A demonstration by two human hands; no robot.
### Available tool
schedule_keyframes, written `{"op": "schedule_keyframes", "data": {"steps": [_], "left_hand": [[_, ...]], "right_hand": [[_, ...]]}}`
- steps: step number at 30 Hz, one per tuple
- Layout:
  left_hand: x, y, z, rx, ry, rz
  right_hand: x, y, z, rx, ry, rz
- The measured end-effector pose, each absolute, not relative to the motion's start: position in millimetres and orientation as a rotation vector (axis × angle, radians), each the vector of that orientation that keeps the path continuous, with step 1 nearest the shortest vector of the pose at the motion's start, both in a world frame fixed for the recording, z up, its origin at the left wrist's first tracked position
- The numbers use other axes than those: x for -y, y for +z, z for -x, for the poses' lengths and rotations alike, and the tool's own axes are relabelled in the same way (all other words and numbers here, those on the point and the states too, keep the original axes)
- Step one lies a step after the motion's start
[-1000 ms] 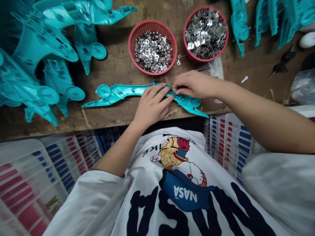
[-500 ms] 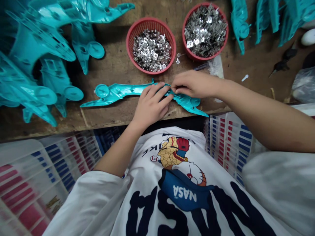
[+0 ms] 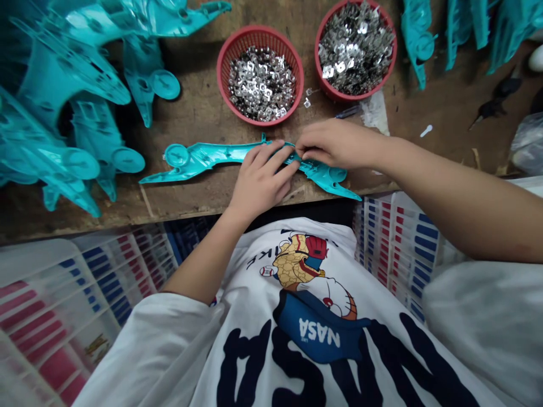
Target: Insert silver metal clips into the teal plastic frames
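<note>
Nearest you, your white shirt (image 3: 190, 339) sits below the bench edge, between a striped crate (image 3: 97, 277) on your left and another crate (image 3: 394, 243) on your right. At the near edge of the wooden bench (image 3: 199, 198), the long teal part (image 3: 212, 155) lies lengthwise before you. Your left hand (image 3: 263, 178) rests palm down over its middle, fingers extended and slightly spread, touching it without a closed grip. Your right hand (image 3: 335, 144) is curled just beside, thumb and fingertips drawn together at the part; whether they pinch a small piece cannot be told. Beyond your hands, two red baskets hold small metal clips: the left basket (image 3: 219, 76) and the right basket (image 3: 395, 51). Loose clips (image 3: 307, 103) lie between them. Teal parts are piled at far left (image 3: 55, 152), with others at far right (image 3: 418, 39).
</note>
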State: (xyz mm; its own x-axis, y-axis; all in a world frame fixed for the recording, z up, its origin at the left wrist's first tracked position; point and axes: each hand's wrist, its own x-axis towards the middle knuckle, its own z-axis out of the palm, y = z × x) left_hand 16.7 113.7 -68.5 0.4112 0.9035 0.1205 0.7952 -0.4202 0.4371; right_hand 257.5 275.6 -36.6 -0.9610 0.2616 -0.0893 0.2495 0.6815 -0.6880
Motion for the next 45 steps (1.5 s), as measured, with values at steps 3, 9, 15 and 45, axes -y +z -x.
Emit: {"op": "schedule_keyframes", "data": {"steps": [3, 9, 15, 45], "left_hand": [[-113.5, -68.4, -16.7, -1.464, 0.501, -2.327], [-113.7, -65.8, -17.3, -1.457, 0.491, -2.288], [-113.9, -65.5, -17.1, -1.455, 0.491, -2.293], [-113.3, -71.8, -15.7, -1.461, 0.518, -2.344]], "right_hand": [[-283.2, -38.7, -259.5, 2.874, 1.173, 0.339], [-280.2, -27.5, -256.3, 2.976, 1.055, 0.392], [-271.4, -9.0, -247.1, 3.231, 0.764, 0.462], [-286.0, -13.2, -251.2, 3.061, 1.111, 0.402]]}}
